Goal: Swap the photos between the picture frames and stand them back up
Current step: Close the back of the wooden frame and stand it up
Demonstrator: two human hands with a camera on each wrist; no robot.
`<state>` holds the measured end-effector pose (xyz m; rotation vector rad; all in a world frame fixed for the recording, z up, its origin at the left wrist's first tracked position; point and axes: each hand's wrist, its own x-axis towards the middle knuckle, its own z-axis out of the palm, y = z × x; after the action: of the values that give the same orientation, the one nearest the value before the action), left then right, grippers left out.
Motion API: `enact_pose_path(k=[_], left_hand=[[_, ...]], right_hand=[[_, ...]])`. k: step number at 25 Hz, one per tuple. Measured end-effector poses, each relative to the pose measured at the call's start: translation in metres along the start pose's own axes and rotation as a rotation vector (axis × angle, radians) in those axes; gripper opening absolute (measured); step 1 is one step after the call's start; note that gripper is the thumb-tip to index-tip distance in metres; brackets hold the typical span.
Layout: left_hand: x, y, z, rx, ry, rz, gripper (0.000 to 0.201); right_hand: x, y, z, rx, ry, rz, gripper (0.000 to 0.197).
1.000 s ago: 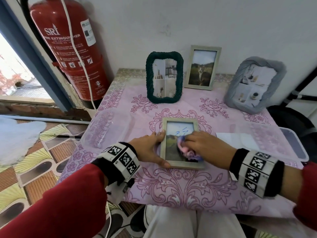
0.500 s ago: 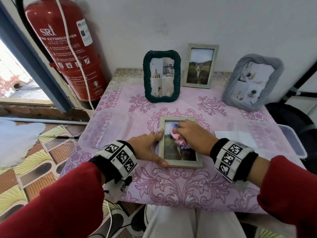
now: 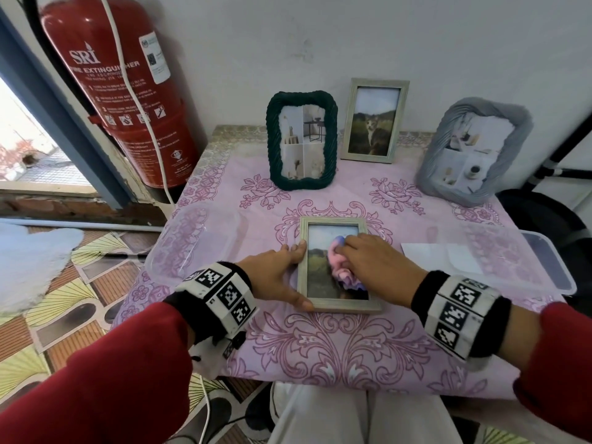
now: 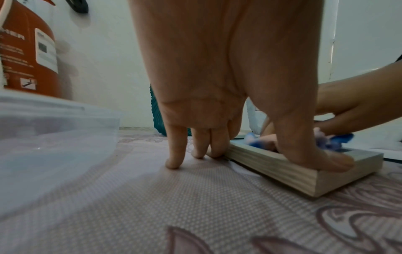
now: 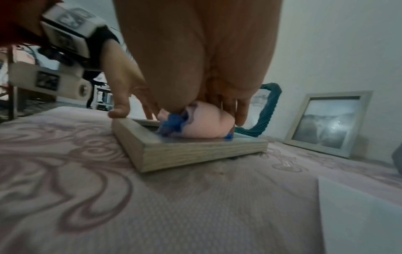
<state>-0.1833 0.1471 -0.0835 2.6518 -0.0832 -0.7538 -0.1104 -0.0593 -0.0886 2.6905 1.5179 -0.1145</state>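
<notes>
A pale wooden frame (image 3: 346,305) lies flat, glass up, in the middle of the pink-patterned table (image 3: 320,354). My left hand (image 3: 298,274) steadies its left side: straight fingers stand against the edge and the thumb presses the near corner (image 4: 326,161). My right hand (image 3: 352,254) holds a bunched pink and blue cloth (image 3: 341,267) and presses it on the glass, hiding part of the photo. At the back stand a dark green rope frame (image 3: 302,144), a wooden frame with a cat photo (image 3: 374,120) and a grey frame (image 3: 474,152).
A clear plastic container (image 3: 192,245) sits left of the flat frame, and another clear container (image 3: 544,261) at the right edge. A white sheet (image 3: 442,254) lies to the right of my right hand. A red fire extinguisher (image 3: 121,91) stands beyond the table's left corner.
My right hand has slid the cloth from the lower glass up towards the top. Blue marks seen on the upper glass a second ago no longer show. My left hand has stayed put.
</notes>
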Motion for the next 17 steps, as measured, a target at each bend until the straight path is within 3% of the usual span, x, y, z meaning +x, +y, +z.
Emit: enact_pose_path(k=[8, 11, 17], left_hand=[[0.000, 0.003, -0.001, 0.022, 0.022, 0.000, 0.114], [0.000, 0.006, -0.002, 0.026, 0.030, -0.017, 0.113], [-0.002, 0.009, -0.004, 0.002, 0.038, -0.027, 0.113]], right_hand=[[0.043, 0.016, -0.004, 0.158, -0.048, 0.104, 0.045], [0.030, 0.005, -0.003, 0.256, -0.035, 0.039, 0.043], [-0.006, -0.032, 0.001, 0.200, -0.024, -0.145, 0.023]])
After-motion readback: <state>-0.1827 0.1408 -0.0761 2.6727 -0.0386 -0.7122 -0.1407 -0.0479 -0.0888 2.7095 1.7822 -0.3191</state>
